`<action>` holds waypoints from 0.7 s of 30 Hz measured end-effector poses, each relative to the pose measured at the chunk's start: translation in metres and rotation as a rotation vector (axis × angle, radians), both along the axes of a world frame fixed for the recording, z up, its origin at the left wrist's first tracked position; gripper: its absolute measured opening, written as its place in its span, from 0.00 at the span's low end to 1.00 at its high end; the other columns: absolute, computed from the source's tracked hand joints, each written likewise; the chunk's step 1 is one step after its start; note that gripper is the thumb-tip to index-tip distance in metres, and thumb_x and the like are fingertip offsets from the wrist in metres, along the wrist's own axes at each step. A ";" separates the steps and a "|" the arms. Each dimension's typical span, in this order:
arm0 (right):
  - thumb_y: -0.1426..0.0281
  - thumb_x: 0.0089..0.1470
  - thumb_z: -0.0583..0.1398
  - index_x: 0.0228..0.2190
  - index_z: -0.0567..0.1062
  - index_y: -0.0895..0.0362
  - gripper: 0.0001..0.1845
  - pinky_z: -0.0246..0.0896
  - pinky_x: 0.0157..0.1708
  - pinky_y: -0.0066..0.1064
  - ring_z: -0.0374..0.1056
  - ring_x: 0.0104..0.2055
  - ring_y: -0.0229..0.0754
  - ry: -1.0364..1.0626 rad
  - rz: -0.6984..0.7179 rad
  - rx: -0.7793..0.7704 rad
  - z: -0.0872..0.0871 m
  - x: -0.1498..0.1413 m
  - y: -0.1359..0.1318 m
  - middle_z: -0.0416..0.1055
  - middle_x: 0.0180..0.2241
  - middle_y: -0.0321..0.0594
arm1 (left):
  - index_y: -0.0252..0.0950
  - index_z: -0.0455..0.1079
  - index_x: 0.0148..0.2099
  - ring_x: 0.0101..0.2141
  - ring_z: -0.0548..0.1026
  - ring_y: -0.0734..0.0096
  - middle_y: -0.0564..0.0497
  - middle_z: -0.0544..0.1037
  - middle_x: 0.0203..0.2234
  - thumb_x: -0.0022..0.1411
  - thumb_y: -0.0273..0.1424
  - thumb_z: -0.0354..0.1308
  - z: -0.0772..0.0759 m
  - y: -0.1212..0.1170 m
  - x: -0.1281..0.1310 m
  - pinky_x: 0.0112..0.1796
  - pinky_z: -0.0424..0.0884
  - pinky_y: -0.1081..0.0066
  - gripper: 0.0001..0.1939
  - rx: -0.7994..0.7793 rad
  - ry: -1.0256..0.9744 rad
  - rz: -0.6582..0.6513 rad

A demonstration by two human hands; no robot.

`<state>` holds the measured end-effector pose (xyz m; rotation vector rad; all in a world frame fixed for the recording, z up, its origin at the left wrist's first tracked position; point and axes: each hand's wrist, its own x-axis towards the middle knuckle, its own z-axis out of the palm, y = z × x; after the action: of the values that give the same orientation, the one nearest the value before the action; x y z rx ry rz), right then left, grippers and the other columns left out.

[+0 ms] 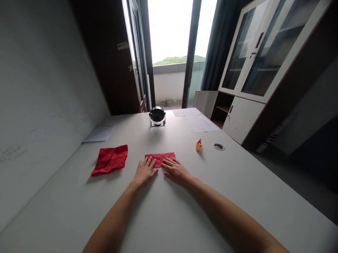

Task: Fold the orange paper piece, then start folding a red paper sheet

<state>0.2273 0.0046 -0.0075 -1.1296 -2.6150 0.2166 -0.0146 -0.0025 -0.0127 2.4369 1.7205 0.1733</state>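
A folded strip of red paper (159,156) lies flat on the white table (164,220), straight ahead. On its left part rests my left hand (145,172), fingers stretched out and spread over the paper. My right hand (176,171) lies flat on the right part in the same way. Both hands press from above and neither grips anything. To the left is a larger sheet of creased red paper (118,158) with a thin dark cord (103,164) on it. A small folded orange paper piece (198,145) stands to the right.
A round black and silver device on a stand (157,116) is farther back. White sheets lie at the back left (99,133) and back right (204,123). A round cable hole (219,147) is near the right edge. A wall borders the left, a cabinet (246,52) the right.
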 end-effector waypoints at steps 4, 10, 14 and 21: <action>0.53 0.63 0.52 0.64 0.60 0.51 0.32 0.40 0.67 0.45 0.46 0.69 0.49 -0.012 -0.048 -0.016 -0.002 0.000 0.000 0.52 0.67 0.43 | 0.46 0.49 0.71 0.68 0.45 0.55 0.47 0.49 0.69 0.69 0.49 0.41 -0.002 0.000 -0.001 0.65 0.39 0.47 0.32 0.072 0.005 -0.015; 0.53 0.63 0.51 0.63 0.62 0.52 0.30 0.40 0.67 0.45 0.47 0.69 0.49 -0.006 -0.130 0.006 -0.004 0.001 0.000 0.53 0.66 0.44 | 0.47 0.52 0.69 0.67 0.50 0.56 0.48 0.53 0.68 0.70 0.47 0.42 -0.001 0.000 0.001 0.65 0.41 0.48 0.29 0.108 -0.017 -0.098; 0.55 0.63 0.52 0.62 0.63 0.53 0.30 0.41 0.66 0.46 0.48 0.69 0.50 -0.002 -0.218 0.015 -0.006 0.001 0.002 0.54 0.66 0.46 | 0.48 0.51 0.70 0.67 0.49 0.56 0.48 0.51 0.69 0.69 0.48 0.42 -0.004 0.002 0.001 0.64 0.45 0.48 0.30 0.078 -0.032 -0.062; 0.56 0.62 0.54 0.62 0.63 0.52 0.30 0.40 0.66 0.46 0.49 0.68 0.49 0.022 -0.088 0.069 -0.004 -0.001 -0.002 0.53 0.66 0.46 | 0.47 0.50 0.70 0.68 0.48 0.56 0.48 0.50 0.69 0.69 0.48 0.42 -0.003 0.002 0.001 0.64 0.43 0.48 0.30 0.058 -0.035 -0.059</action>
<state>0.2262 0.0031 -0.0114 -1.2083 -2.5269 0.1182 -0.0137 -0.0005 -0.0152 2.5066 1.6497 0.2605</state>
